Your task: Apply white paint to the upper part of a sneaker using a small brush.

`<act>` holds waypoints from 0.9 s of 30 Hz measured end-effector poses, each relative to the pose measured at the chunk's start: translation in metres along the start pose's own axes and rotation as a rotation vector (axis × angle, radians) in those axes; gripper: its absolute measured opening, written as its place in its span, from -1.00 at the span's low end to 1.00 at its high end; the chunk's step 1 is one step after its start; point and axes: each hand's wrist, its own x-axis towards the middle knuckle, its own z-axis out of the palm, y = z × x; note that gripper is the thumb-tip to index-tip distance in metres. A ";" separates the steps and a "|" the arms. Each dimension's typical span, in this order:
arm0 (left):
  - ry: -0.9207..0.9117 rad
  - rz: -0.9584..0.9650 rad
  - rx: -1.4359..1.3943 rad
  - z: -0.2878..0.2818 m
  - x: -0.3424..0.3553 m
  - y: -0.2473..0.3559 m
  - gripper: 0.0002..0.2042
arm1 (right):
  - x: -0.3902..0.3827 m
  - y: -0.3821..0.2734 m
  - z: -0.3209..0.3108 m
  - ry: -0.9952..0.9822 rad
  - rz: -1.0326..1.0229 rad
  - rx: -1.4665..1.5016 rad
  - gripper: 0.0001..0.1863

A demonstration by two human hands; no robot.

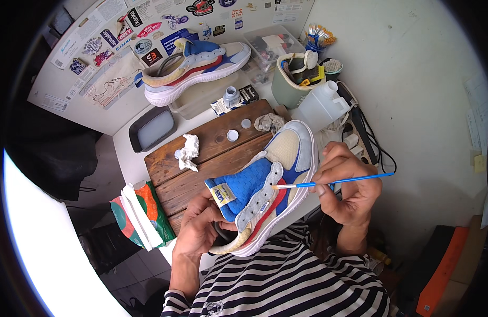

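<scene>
A multicoloured sneaker (265,206) without laces, in blue, beige, red and grey, is held up above the wooden board. My left hand (199,224) grips it at the heel and ankle opening, below the padded blue tongue. Between the fingers of my right hand (349,185) is a thin blue paintbrush (354,179), its bristle tip at the grey eyelet strip. Whether the tip touches the strip I cannot tell. On the board (175,179) lie a crumpled white tissue (189,153) and a small white cap (233,135).
A matching sneaker (196,68) rests on a clear plastic box at the back. Nearby stand a small open paint jar (231,96), a dark tray (153,129), a green bin (294,79) of tools and a white jug (323,108). A tissue pack (143,216) sits at the left edge.
</scene>
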 end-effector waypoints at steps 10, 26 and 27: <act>-0.015 0.006 0.045 0.000 -0.001 -0.001 -0.54 | 0.000 0.000 0.005 -0.009 0.002 0.001 -0.85; -0.011 -0.015 0.058 -0.022 0.000 -0.003 -0.53 | 0.005 0.020 0.007 -0.006 0.080 0.085 -0.86; -0.009 -0.013 0.058 -0.026 0.000 -0.004 -0.53 | 0.009 0.027 0.006 -0.002 0.051 0.110 -0.88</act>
